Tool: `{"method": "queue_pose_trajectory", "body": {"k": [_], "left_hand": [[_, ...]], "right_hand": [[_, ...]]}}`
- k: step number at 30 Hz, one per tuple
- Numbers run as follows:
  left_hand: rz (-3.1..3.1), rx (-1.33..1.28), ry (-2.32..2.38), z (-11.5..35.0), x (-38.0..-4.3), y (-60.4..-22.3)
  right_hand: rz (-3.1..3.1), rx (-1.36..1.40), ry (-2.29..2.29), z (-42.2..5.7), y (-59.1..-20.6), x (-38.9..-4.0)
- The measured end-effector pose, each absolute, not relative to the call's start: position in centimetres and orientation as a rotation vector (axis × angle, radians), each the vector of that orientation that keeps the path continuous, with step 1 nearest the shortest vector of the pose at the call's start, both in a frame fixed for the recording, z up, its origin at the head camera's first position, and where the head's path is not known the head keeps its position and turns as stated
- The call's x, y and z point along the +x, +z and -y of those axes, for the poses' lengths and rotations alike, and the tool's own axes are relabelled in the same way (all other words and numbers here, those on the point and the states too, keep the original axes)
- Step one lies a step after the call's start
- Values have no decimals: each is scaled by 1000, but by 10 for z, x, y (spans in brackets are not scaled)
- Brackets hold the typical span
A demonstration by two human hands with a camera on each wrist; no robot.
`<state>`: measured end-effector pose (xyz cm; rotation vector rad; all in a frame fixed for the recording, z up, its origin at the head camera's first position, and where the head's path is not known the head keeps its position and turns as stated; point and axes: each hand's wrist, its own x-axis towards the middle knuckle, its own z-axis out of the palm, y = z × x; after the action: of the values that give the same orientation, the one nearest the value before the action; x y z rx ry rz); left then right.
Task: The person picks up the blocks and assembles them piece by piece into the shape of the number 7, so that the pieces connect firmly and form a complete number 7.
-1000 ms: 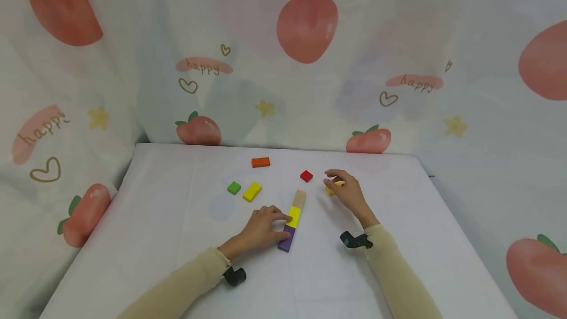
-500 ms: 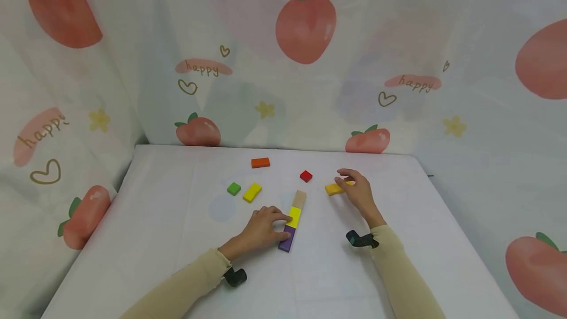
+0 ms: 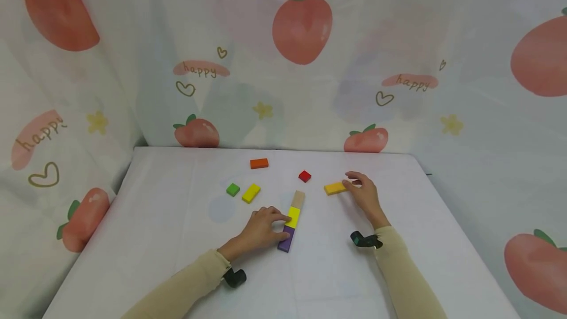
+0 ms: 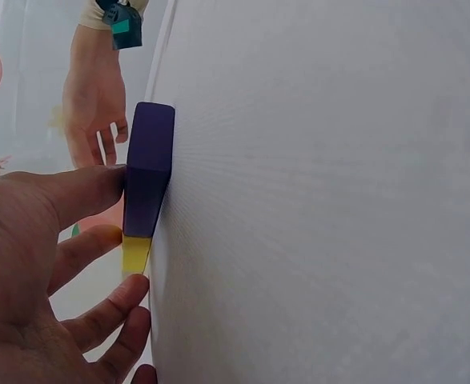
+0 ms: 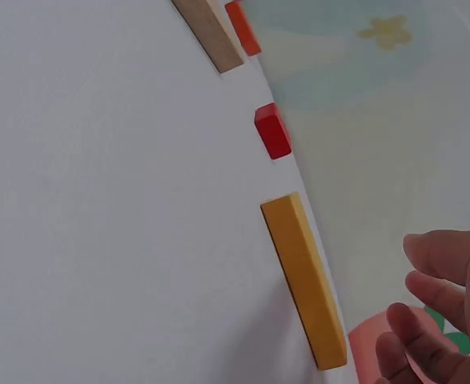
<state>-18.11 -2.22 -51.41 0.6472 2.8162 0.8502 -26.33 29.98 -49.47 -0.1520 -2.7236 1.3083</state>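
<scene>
In the head view, a purple block (image 3: 285, 245), a bright yellow block (image 3: 294, 213) and a plain wooden block (image 3: 299, 199) lie end to end in a row. My left hand (image 3: 258, 229) rests at the row, its thumb touching the purple block and its index finger on the yellow one. Toward the right lies a long amber block (image 3: 333, 188) flat on the table. My right hand (image 3: 365, 196) hovers over that block's right end with loosely bent fingers. From the right wrist view, the fingers stand apart from the amber block (image 5: 303, 280) and hold nothing.
A small red block (image 3: 304, 176) sits beyond the row. Farther back is an orange block (image 3: 259, 163). Left of the row lie a green block (image 3: 233, 189) and another yellow block (image 3: 251, 193). Patterned cloth walls (image 3: 248, 23) border the white table (image 3: 199, 171).
My right hand has moved rightward along the amber block, uncovering more of its left part. The left hand stays at the row, and the blocks keep their places.
</scene>
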Motion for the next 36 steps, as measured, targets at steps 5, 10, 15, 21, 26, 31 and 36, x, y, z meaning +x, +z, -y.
{"method": "queue_pose_trajectory", "body": {"k": [5,10,15,21,26,31,36], "left_hand": [[-2818,651,855,23,-181,-514],[-2814,650,851,23,-181,-512],[-2809,654,858,23,-181,-513],[-2814,642,851,23,-182,-517],[-2814,638,862,23,-182,-517],[-2822,634,856,22,-183,-517],[-2819,633,858,22,-181,-516]], "right_hand": [[2745,-173,1319,-308,-500,-263],[2789,-209,1352,-314,-500,-263],[2835,-195,1338,-322,-505,-267],[2926,-140,1280,-331,-507,-277],[3030,-81,1238,-335,-508,-282],[3075,-73,1255,-335,-508,-282],[3064,-109,1282,-334,-507,-282]]}}
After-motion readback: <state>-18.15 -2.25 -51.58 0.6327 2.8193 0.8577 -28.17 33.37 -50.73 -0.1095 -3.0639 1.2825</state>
